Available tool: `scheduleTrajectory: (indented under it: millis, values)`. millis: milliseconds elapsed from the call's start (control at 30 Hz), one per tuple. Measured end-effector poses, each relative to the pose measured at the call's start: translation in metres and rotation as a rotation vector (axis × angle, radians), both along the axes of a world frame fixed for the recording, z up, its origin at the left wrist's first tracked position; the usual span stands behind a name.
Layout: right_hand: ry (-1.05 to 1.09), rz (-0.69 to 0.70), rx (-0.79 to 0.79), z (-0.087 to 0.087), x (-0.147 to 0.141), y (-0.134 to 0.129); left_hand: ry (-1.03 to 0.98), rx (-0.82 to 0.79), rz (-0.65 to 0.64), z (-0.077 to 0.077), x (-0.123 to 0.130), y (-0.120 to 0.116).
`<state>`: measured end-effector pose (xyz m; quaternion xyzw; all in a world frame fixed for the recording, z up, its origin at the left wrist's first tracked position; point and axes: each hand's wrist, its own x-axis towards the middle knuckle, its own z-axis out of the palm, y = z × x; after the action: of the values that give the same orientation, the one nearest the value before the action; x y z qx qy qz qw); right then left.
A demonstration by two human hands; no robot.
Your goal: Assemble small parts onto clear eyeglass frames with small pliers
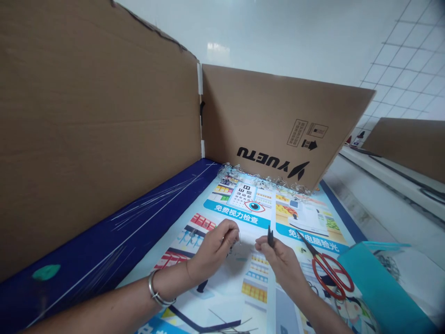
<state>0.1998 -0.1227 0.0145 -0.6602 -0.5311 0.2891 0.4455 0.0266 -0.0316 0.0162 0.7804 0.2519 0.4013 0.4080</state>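
Left hand [212,248] and right hand [281,262] hold small items close together above a printed paper poster [239,213].

The left hand, wearing a silver bangle [158,290], pinches a thin silver wire [239,238]; the right hand grips a slim black tool [270,237] upright. Red-handled scissors [330,274] lie just beside the right hand, near a teal plastic sheet [378,287]. Tangled clear scraps [264,178] line the poster's far edge against a brown corrugated cardboard panel [278,125].
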Motion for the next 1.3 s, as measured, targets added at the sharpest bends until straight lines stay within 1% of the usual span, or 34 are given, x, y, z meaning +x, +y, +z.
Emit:
scheduleTrajectory:
  millis: [133,267,333,500,700,767,867,967,1133,1167,1233,1300]
  values:
    - [-0.035,-0.016,0.022,-0.003,0.0,-0.001,-0.015,0.005,0.002,-0.002,0.0,0.0]
    - [0.012,-0.06,0.019,-0.009,-0.003,0.0,-0.018,0.001,0.004,-0.002,0.001,-0.001]
    - [0.006,-0.069,0.046,-0.013,-0.005,0.0,-0.017,-0.002,-0.002,-0.002,0.001,-0.001]
    - [-0.12,-0.03,0.126,-0.017,-0.006,-0.002,-0.012,-0.006,-0.011,-0.002,0.001,-0.001]
    - [-0.265,0.037,0.181,-0.018,0.004,-0.005,-0.017,-0.019,0.003,-0.003,0.0,0.001]
    - [-0.289,0.035,0.184,-0.021,0.006,-0.005,-0.023,-0.022,0.002,-0.004,0.0,0.001]
    - [-0.303,-0.015,0.167,-0.025,0.007,-0.005,-0.038,-0.026,0.006,-0.005,-0.001,0.002]
    - [-0.297,-0.04,0.152,-0.026,0.005,-0.004,-0.058,-0.064,0.021,-0.006,-0.001,0.003]
    - [-0.225,0.159,0.131,-0.024,-0.004,-0.001,-0.091,-0.129,0.033,-0.006,-0.001,0.005]
    - [-0.191,0.162,0.126,-0.024,-0.006,0.0,-0.094,-0.135,0.036,-0.006,-0.001,0.006]
    - [-0.118,0.117,0.109,-0.024,-0.007,0.001,-0.097,-0.137,0.043,-0.006,-0.001,0.006]
    - [-0.099,0.08,0.102,-0.023,-0.006,0.002,-0.092,-0.125,0.041,-0.006,-0.001,0.006]
